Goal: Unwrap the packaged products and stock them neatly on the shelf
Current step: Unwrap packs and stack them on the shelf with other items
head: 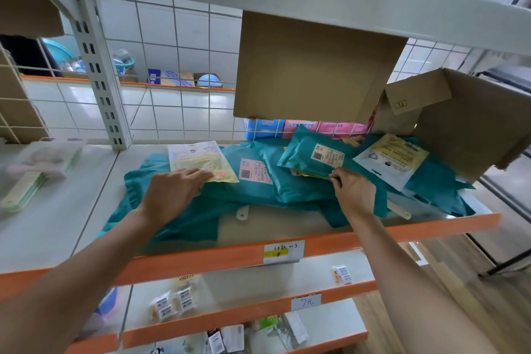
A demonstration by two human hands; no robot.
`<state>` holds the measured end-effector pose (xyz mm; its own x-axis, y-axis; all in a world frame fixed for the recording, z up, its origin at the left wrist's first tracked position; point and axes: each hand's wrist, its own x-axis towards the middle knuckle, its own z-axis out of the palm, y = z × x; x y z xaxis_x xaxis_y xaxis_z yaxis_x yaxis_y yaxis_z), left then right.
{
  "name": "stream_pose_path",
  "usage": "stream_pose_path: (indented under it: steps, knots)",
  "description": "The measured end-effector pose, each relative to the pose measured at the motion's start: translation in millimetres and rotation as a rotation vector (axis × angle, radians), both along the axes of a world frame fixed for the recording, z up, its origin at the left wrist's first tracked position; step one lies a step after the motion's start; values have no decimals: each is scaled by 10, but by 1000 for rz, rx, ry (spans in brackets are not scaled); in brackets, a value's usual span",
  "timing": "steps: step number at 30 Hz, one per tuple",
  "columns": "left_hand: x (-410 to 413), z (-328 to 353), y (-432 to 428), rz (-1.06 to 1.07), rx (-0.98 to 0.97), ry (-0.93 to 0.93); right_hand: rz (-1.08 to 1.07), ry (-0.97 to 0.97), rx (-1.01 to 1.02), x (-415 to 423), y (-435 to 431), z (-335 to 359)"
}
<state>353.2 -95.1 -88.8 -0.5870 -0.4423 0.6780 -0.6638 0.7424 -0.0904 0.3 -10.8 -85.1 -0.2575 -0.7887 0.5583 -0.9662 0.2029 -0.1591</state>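
The left hand (172, 192) is gripping the yellow packet (201, 162) on the shelf (94, 181). The right hand (355, 192) is pinching a teal parcel (304, 159) at its edge, and a hard tug is risking dragging the loose wrappers (184, 224) overboard.

The person is showing a bare left forearm (86, 267) and left hand (172, 195), a bare right forearm (402, 267) and right hand (355, 195).
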Motion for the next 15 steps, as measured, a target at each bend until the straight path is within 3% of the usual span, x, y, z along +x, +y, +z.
stream_pose_path:
  steps: [9,15]
  knots:
    - [-12,-2,3,-10,-13,-4,163,-52,-79,550,-14,-7]
    - [10,-25,2,-17,15,9,256,-64,9,914,3,-9]
